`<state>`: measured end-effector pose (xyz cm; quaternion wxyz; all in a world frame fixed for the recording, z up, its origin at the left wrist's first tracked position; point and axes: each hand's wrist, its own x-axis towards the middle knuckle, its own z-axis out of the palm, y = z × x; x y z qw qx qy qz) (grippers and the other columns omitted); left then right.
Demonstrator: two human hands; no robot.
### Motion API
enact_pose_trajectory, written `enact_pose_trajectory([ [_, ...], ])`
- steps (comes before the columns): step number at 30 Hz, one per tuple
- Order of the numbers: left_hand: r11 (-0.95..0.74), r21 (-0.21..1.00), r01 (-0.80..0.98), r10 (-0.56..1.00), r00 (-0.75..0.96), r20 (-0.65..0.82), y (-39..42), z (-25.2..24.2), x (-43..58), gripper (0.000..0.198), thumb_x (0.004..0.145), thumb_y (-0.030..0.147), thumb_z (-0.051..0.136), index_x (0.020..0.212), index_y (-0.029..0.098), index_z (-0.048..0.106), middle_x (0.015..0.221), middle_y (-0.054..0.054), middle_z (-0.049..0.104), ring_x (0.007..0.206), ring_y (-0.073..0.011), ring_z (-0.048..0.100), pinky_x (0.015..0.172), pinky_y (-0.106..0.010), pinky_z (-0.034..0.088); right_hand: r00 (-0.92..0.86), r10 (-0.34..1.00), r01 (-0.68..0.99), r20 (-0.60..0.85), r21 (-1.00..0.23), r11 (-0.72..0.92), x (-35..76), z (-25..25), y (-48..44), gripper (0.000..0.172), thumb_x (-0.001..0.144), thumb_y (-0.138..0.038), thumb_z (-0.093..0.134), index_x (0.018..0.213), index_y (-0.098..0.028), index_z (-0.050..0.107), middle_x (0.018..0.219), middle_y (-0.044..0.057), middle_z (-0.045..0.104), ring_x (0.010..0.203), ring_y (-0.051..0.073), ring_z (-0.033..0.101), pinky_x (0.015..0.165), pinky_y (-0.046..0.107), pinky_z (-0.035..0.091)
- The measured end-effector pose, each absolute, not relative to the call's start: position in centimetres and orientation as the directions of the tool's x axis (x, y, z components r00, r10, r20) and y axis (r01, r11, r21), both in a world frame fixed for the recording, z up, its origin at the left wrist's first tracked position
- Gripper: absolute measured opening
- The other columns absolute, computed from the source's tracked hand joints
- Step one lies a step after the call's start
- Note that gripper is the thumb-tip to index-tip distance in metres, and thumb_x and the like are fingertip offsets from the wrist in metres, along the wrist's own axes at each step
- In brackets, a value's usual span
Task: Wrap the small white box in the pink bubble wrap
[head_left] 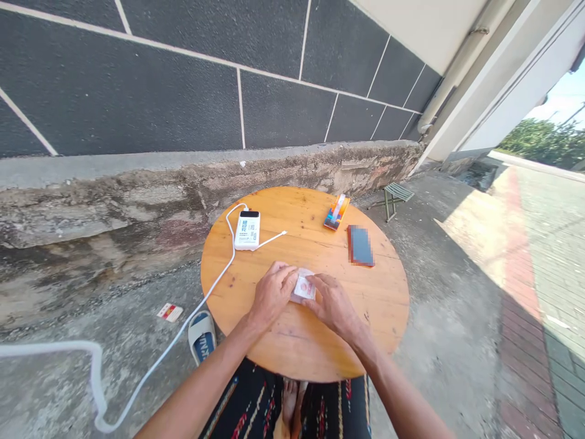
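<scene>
On the front half of the round wooden table, a small white packet with pinkish-red print lies between my two hands. A clear, shiny plastic layer shows around its edges. My left hand holds its left side, fingers bent together. From the right, my right hand grips it, with the thumb at the lower edge and the fingers at the upper right. What exactly the packet contains I cannot make out.
A white power bank with a short cable stands back left; a long white cable runs off the table. An orange-and-blue box and a phone lie right. Nearby are a folding stool, a slipper and a wall.
</scene>
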<state>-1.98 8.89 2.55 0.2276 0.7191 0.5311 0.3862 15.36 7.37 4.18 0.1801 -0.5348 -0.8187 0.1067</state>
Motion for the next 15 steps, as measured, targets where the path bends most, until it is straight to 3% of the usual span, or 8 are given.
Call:
enact_pose_trajectory([
  [2, -0.404, 0.702, 0.587, 0.899, 0.111, 0.424, 6.4, 2.1, -2.2, 0.027, 0.092, 0.026, 0.041, 0.108, 0.023, 0.063, 0.114, -0.006, 0.058, 0.106, -0.0171, 0.054, 0.091, -0.028, 0.042, -0.364, 0.909, 0.836, 0.204, -0.359, 0.415, 14.7, 4.0, 6.2, 0.041, 0.078, -0.024, 0.063, 0.117, -0.015, 0.056, 0.116, 0.012, 0.060, 0.107, 0.025, 0.053, 0.094, 0.038, 0.039],
  [7, -0.529, 0.569, 0.629, 0.822, 0.215, 0.527, 3.6, 1.0, -2.0, 0.024, 0.089, 0.018, 0.045, 0.106, 0.021, 0.062, 0.113, -0.007, 0.060, 0.106, -0.0197, 0.053, 0.093, -0.033, 0.043, -0.399, 0.894, 0.809, 0.203, -0.381, 0.447, 14.7, 4.1, 4.6, 0.041, 0.078, -0.025, 0.061, 0.118, -0.017, 0.056, 0.119, 0.012, 0.059, 0.111, 0.026, 0.051, 0.096, 0.041, 0.036],
  [11, -0.548, 0.535, 0.643, 0.804, 0.227, 0.550, 4.0, 0.9, -1.9, 0.021, 0.088, 0.016, 0.047, 0.101, 0.022, 0.063, 0.112, -0.006, 0.060, 0.103, -0.0198, 0.055, 0.090, -0.034, 0.046, -0.397, 0.903, 0.700, 0.164, -0.582, 0.413, 17.2, 4.9, 6.2, 0.045, 0.083, -0.035, 0.054, 0.124, -0.018, 0.052, 0.122, 0.010, 0.058, 0.106, 0.022, 0.055, 0.088, 0.036, 0.042],
  [13, -0.554, 0.526, 0.645, 0.797, 0.229, 0.559, 4.2, 1.0, -1.9, 0.021, 0.088, 0.016, 0.047, 0.098, 0.022, 0.063, 0.111, -0.006, 0.060, 0.100, -0.0192, 0.056, 0.088, -0.033, 0.047, -0.247, 0.963, 0.712, 0.106, -0.654, 0.255, 18.2, 5.1, 7.7, 0.034, 0.086, -0.034, 0.047, 0.112, -0.018, 0.060, 0.108, 0.008, 0.064, 0.087, 0.018, 0.060, 0.074, 0.030, 0.045],
  [15, -0.550, 0.520, 0.654, 0.797, 0.225, 0.560, 4.2, 1.1, -1.8, 0.020, 0.087, 0.015, 0.048, 0.097, 0.022, 0.063, 0.110, -0.005, 0.060, 0.099, -0.0188, 0.056, 0.087, -0.033, 0.048, -0.197, 0.980, 0.770, -0.008, -0.620, 0.149, 18.4, 5.0, 9.3, 0.026, 0.085, -0.032, 0.045, 0.091, -0.018, 0.066, 0.086, 0.006, 0.068, 0.073, 0.017, 0.059, 0.065, 0.028, 0.042],
])
